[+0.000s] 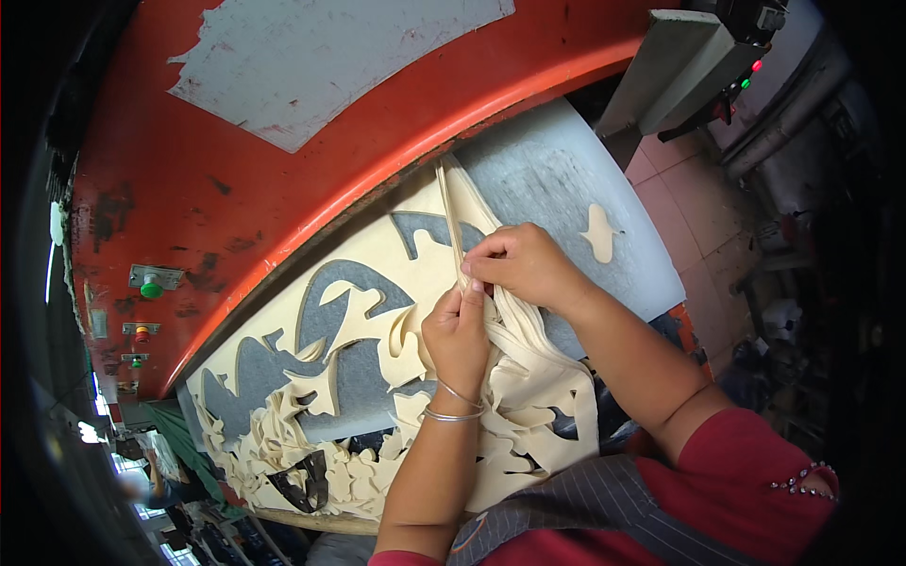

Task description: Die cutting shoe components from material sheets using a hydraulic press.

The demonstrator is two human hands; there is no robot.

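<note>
Striped apron [578, 502], left hand [457, 335] and right hand [521, 268] gripping bunched cream cloth [528, 351], scraps [354, 481] heaped at near edge of grey surface [538, 160]

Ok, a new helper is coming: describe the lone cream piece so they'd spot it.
Find the red machine, then the pale board below it. On that board, right of the right hand, is the cream piece, lying alone, unlike the heaped scraps.

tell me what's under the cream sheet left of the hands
The cream sheet has cut-outs showing the grey work surface. Whatever lies beneath its solid parts and the heaped scraps is covered and cannot be seen.
</note>
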